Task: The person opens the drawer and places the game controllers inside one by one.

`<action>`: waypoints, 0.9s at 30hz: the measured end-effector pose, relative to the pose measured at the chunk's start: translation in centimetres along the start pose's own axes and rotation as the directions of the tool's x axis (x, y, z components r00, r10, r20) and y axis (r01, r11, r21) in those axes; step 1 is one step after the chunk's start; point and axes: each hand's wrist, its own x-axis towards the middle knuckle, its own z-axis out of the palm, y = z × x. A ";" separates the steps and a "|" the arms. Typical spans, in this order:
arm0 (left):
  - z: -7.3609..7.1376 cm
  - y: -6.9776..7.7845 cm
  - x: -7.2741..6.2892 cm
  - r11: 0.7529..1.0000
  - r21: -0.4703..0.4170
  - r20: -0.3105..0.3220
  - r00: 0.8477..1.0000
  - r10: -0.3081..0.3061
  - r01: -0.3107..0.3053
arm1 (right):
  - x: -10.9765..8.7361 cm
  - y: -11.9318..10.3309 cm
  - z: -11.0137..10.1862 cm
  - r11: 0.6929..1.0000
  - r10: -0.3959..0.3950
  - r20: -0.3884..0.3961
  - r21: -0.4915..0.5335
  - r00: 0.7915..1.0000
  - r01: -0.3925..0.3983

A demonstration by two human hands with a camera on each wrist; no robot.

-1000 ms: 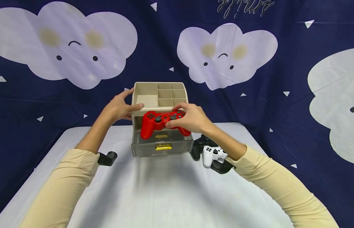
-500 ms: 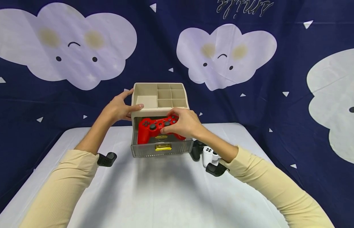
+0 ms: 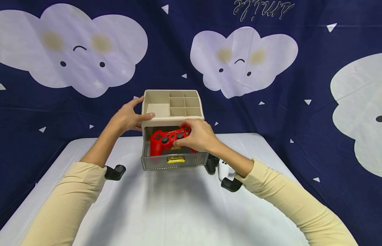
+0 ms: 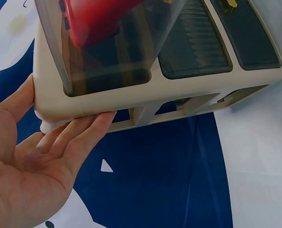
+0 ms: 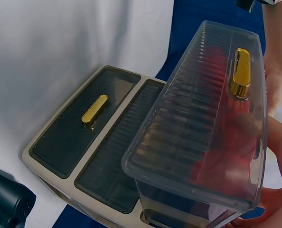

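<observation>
A cream desktop drawer organizer stands on the table with its smoky clear top drawer pulled out. My left hand grips its upper left corner, thumb on the top edge; in the left wrist view the fingers of my left hand lie along the organizer's side. With thumb and fingers, my right hand holds a red game controller by its right half, down inside the drawer. Seen through the drawer wall in the right wrist view, the red controller looks blurred behind the gold handle.
To the right of the organizer lie a black game controller and a white game controller, partly hidden by my right arm. Two more dark drawers sit below the open one, the lowest showing a gold handle. A navy cloud-print cloth hangs behind.
My right hand has lowered the red controller from above the open drawer down into it, shifting slightly left and toward me. My left hand stays on the organizer's corner.
</observation>
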 end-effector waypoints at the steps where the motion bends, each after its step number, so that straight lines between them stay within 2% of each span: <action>1: 0.0 0.0 0.0 1.000 -0.003 0.000 1.000 -0.001 0.001 | 0.0 0.0 0.0 1.000 -0.004 0.001 0.000 1.000 0.004; 14: 0.0 0.0 -0.1 1.000 -0.001 0.004 1.000 -0.001 0.001 | -0.3 0.3 0.7 0.999 -0.048 0.048 -0.016 0.998 0.049; 27: 0.1 0.1 -0.1 1.000 -0.006 0.002 1.000 0.001 -0.001 | -0.6 0.4 1.0 0.990 -0.020 0.116 -0.138 0.993 0.036</action>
